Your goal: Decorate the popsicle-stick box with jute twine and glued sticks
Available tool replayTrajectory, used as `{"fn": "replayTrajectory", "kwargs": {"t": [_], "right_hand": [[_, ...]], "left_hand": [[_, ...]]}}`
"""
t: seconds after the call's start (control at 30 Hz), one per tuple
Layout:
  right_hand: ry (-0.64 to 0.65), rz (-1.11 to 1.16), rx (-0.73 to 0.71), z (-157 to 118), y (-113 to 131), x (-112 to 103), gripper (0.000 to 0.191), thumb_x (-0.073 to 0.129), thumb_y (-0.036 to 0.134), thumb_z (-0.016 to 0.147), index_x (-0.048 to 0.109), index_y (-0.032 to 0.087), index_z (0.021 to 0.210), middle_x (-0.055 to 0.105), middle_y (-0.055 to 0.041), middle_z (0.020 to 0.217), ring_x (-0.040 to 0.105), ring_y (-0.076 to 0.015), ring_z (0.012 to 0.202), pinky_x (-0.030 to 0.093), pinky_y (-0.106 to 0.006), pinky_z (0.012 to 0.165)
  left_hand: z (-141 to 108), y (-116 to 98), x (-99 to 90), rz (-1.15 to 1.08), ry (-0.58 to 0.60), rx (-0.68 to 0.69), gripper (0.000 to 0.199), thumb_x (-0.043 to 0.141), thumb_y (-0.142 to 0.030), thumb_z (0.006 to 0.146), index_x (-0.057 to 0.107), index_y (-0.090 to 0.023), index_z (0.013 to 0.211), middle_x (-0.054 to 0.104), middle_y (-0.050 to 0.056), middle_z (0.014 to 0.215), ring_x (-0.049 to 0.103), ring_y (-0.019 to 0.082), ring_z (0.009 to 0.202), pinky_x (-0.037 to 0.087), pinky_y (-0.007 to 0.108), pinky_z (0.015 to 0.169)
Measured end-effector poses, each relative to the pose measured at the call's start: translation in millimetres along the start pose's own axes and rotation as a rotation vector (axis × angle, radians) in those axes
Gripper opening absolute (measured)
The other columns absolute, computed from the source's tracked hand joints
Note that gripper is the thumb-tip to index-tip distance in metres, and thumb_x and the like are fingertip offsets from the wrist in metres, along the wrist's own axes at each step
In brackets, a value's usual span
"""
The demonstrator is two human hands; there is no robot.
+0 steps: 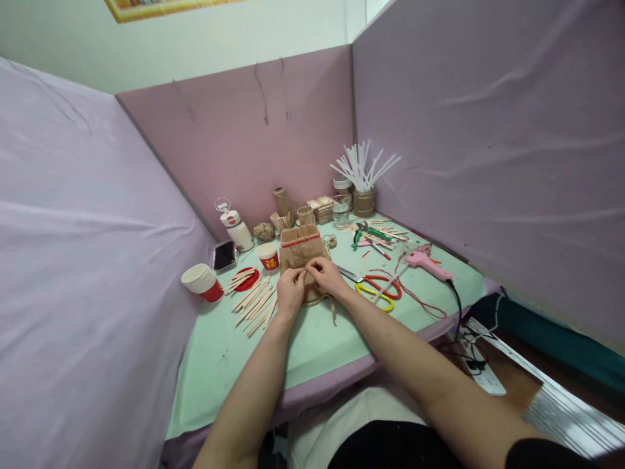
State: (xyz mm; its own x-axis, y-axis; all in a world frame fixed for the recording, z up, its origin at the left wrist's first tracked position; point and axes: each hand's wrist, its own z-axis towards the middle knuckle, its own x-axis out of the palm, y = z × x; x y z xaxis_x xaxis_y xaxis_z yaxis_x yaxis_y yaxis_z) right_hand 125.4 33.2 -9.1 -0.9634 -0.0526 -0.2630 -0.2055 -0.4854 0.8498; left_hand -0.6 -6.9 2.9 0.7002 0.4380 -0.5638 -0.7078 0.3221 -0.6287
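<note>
A brown box-like craft piece (301,247) with a red band round its top edge stands at the middle of the table. My left hand (291,286) and my right hand (326,275) meet at its near side, thumbs and fingertips pinched close together. What lies between the fingertips is too small to name. Below them is a rounded brown base, partly hidden by the hands, and a piece of twine (333,311) hangs from its right side. Scissors (375,286) with red and yellow handles lie just right of my right hand.
Wooden sticks (254,303), a red lid (247,280), paper cups (201,281) and a phone (225,255) are on the left. Right: a pink glue gun (430,266) with a cord, red string, green pliers (374,232). Behind: bottle (237,231), twine, glass (341,213), pot of white sticks (364,202).
</note>
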Motion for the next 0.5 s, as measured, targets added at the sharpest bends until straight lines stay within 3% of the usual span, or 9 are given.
{"fn": "replayTrajectory", "kwargs": {"t": [0.5], "right_hand": [[-0.007,0.042,0.058,-1.6,6.0,-1.7,0.016,0.054,0.029,0.075,0.064,0.017,0.071,0.064,-0.0017,0.073,0.056,-0.0138,0.07,0.043,-0.026,0.069]], "left_hand": [[-0.3,-2.2,-0.8,0.019,-0.029,-0.034,0.02,0.053,-0.028,0.079,0.069,-0.017,0.073,0.064,0.004,0.072,0.056,0.015,0.07,0.042,0.026,0.066]]}}
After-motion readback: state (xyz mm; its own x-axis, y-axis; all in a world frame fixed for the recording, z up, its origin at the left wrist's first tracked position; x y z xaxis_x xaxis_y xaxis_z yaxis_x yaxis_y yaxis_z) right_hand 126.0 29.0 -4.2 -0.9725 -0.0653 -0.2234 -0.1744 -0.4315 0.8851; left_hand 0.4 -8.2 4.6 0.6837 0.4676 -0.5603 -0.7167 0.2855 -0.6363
